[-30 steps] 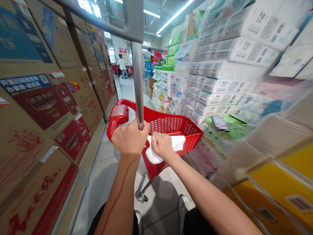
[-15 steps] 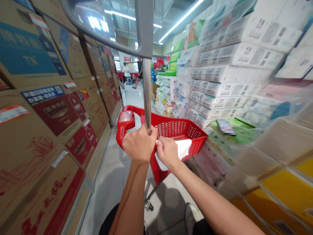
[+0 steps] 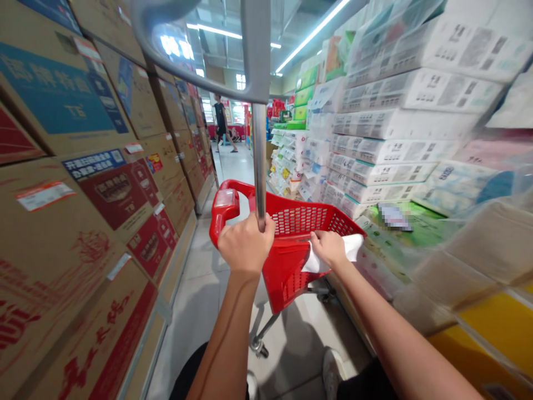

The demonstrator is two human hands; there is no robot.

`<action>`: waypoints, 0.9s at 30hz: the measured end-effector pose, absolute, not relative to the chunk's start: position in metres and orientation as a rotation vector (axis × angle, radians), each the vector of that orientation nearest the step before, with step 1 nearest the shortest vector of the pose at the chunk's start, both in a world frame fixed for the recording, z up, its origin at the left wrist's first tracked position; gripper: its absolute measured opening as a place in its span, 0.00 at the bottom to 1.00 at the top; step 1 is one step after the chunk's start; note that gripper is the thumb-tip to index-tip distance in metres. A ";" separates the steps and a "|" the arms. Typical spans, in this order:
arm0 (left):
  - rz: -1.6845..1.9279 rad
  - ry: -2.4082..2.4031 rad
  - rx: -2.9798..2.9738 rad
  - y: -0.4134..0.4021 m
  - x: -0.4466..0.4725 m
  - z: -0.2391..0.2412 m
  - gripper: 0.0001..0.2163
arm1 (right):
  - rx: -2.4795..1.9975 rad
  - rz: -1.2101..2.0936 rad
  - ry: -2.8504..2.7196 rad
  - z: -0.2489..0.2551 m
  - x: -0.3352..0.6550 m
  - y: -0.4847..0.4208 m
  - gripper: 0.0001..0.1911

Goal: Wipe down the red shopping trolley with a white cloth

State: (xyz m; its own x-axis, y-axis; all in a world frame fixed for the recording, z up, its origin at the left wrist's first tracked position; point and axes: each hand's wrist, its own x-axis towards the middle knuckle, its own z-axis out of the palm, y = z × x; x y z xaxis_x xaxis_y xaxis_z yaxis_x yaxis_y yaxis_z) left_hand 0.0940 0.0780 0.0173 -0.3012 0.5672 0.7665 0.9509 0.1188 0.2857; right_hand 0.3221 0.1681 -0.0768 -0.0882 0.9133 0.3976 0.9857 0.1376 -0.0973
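My left hand (image 3: 246, 245) is closed in a fist round the lower end of a grey metal pole (image 3: 260, 161) that rises to a curved bar overhead. Just behind it stands a red plastic shopping basket (image 3: 308, 222) on a wheeled frame. With its fingers closed, my right hand (image 3: 330, 248) presses a white cloth (image 3: 350, 248) against the basket's near right rim. The cloth drapes over the rim and down the outer wall. The basket's red handle (image 3: 227, 203) curves up at its left.
Stacked cardboard cartons (image 3: 95, 183) wall the left of a narrow aisle. Wrapped packs of tissue (image 3: 387, 133) and yellow boxes (image 3: 495, 328) fill the right. Pale floor tiles (image 3: 195, 289) run ahead. A person (image 3: 220, 119) walks far down the aisle.
My right hand slid the white cloth rightwards along the basket's rim, away from my left hand. The basket and view shifted right and forward along the aisle.
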 end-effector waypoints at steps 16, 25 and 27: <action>-1.024 -1.976 -1.406 0.083 0.087 0.015 0.20 | -1.529 -0.242 -2.145 -0.062 0.274 0.140 0.21; -1.030 -1.994 -1.409 0.081 0.092 0.017 0.20 | -1.585 -0.249 -2.030 -0.064 0.259 0.132 0.25; -1.014 -1.984 -1.403 0.081 0.091 0.017 0.20 | -1.415 -0.243 -2.023 -0.060 0.234 0.121 0.25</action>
State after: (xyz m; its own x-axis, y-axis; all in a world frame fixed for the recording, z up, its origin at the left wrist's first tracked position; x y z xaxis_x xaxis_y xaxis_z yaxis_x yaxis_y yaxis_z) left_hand 0.0912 0.0806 0.0167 -0.3414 0.5648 0.7513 0.9398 0.1899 0.2843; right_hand 0.2335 0.1206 -0.0603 -0.2077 0.7721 0.6007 0.8924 0.4010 -0.2068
